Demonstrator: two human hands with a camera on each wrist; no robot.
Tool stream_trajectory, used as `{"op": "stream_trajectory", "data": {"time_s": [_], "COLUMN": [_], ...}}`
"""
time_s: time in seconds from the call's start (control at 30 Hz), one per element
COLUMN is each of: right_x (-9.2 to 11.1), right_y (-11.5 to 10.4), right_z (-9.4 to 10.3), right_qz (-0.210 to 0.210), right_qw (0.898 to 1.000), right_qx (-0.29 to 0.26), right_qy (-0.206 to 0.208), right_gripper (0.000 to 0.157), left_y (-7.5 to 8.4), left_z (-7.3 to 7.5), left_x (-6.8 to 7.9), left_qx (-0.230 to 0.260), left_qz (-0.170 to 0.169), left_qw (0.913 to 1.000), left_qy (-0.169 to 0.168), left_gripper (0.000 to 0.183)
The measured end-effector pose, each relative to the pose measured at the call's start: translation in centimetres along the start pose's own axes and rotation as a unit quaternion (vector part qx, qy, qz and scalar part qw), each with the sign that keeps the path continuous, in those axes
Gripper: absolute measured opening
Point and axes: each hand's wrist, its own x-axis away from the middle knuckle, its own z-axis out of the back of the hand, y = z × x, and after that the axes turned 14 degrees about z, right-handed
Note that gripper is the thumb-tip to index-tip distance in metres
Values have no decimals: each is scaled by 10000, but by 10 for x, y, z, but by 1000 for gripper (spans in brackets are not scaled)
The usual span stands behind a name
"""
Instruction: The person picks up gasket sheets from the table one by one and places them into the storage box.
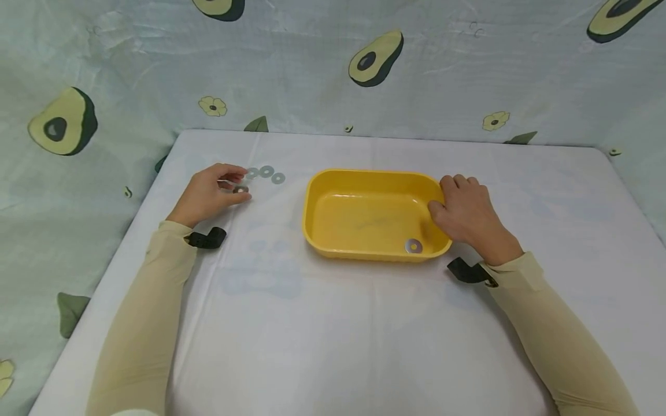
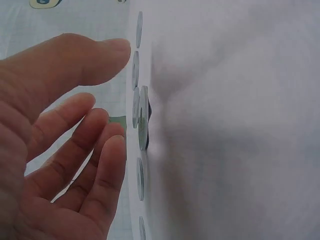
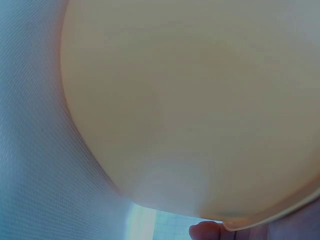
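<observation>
My left hand (image 1: 210,193) is at the left of the white table, thumb and fingers spread apart around a flat metal washer (image 1: 240,189). In the left wrist view this washer (image 2: 144,117) stands out nearest, just beyond the fingertips, with a gap between thumb and fingers. More grey washers (image 1: 266,171) lie to the right of that hand. My right hand (image 1: 465,211) grips the right end of a yellow plastic tray (image 1: 372,178), its thumb inside the rim. One washer (image 1: 413,246) lies in the tray's near right corner. The tray's wall (image 3: 200,125) fills most of the right wrist view.
A white cloth (image 1: 333,335) covers the table. Behind and to the left hangs a pale green curtain (image 1: 291,63) printed with avocados. Black wrist-worn devices sit at the left cuff (image 1: 208,238) and the right cuff (image 1: 466,271).
</observation>
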Motion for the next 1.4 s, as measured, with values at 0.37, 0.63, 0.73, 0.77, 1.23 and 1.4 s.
{"op": "stream_trajectory", "data": {"time_s": [0.37,0.63,0.73,0.77,1.23,1.4], "right_x": [2,1,1,1,1,2], "right_y": [0,1,1,0,0,0], "right_z": [-1,-1,0,0,-1,-1], "right_qz": [48,52,67,67,-4,2], "right_qw": [10000,9999,9999,9999,10000,10000], "right_qx": [-27,6,25,30,35,-12], "right_qy": [58,96,108,104,77,72], "right_gripper": [44,43,42,42,45,46], "left_y": [-3,-5,-5,-5,-2,2], "left_z": [1,1,1,1,-1,0], "left_x": [-1,0,0,0,-2,0], "left_qx": [-210,-335,-389,-414,-554,-651], "left_qz": [180,109,92,79,15,39], "left_qw": [9995,9993,9992,9991,9983,9976], "left_qy": [-144,-103,-82,-80,-202,-221], "left_gripper": [56,54,51,50,44,45]}}
